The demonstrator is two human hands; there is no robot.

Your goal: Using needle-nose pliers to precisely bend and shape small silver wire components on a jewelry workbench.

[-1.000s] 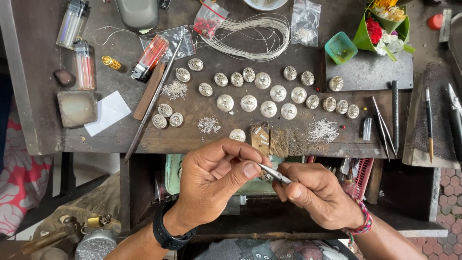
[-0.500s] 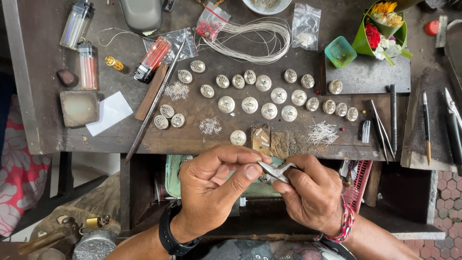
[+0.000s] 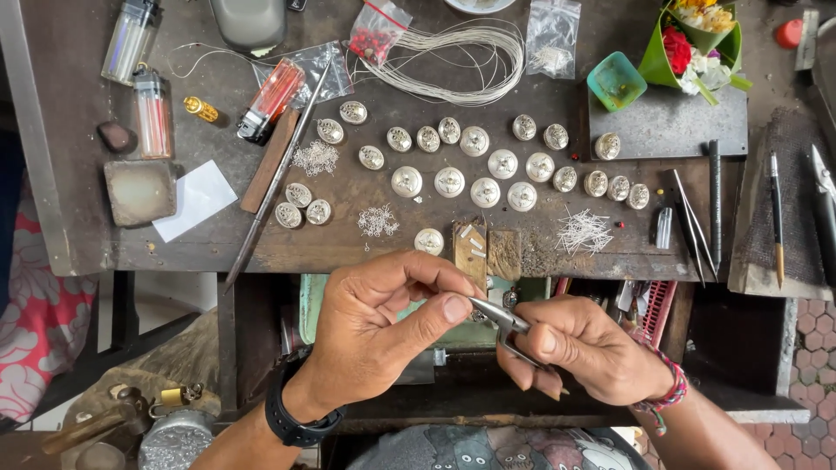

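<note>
Both hands sit slightly lower and closer together than a moment earlier, below the front edge of the surface (image 3: pixel 218 252). Left hand (image 3: pixel 383 335) is closed in a pinch, thumb against forefinger, on a very small silver piece (image 3: pixel 476 315) that is mostly hidden. Right hand (image 3: pixel 592 352) is curled shut around the handles of slim pliers (image 3: pixel 501 320), whose tips meet the piece at the left thumb. On the surface, many round silver ornaments (image 3: pixel 453 181) lie in loose rows, apparently already formed. Heaps of tiny wire loops (image 3: pixel 377 221) and a pile of short cut wires (image 3: pixel 583 231) remain loose, so by appearance much fitting work is left
</note>
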